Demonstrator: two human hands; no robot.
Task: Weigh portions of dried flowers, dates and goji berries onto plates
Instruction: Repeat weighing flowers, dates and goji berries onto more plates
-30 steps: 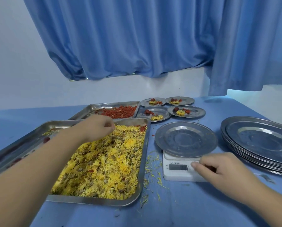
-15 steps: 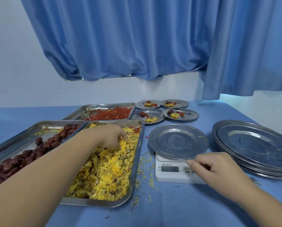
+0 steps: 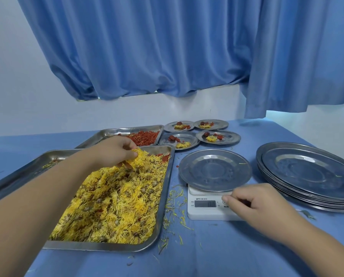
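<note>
A steel tray [image 3: 165, 198] in front of me holds a heap of yellow dried flowers [image 3: 115, 204]. My left hand [image 3: 115, 150] is at its far end, fingers pinching a tuft of flowers lifted just above the heap. To the right, a white digital scale [image 3: 205, 210] carries an empty steel plate [image 3: 215, 169]. My right hand [image 3: 257, 204] rests on the scale's right front corner, its curled fingertips against the button area. A tray of red goji berries [image 3: 145, 136] lies behind. The date tray [image 3: 37, 164] at left is mostly hidden by my arm.
Several small plates [image 3: 219, 136] with portions of flower, date and goji stand at the back centre. A stack of large empty plates [image 3: 307, 172] fills the right side. Loose yellow petals [image 3: 175, 204] litter the blue tablecloth between tray and scale. Blue curtains hang behind.
My left hand has closed on a tuft of flowers and raised it slightly off the heap. My right hand stays at the scale's corner. The camera has shifted a little.
</note>
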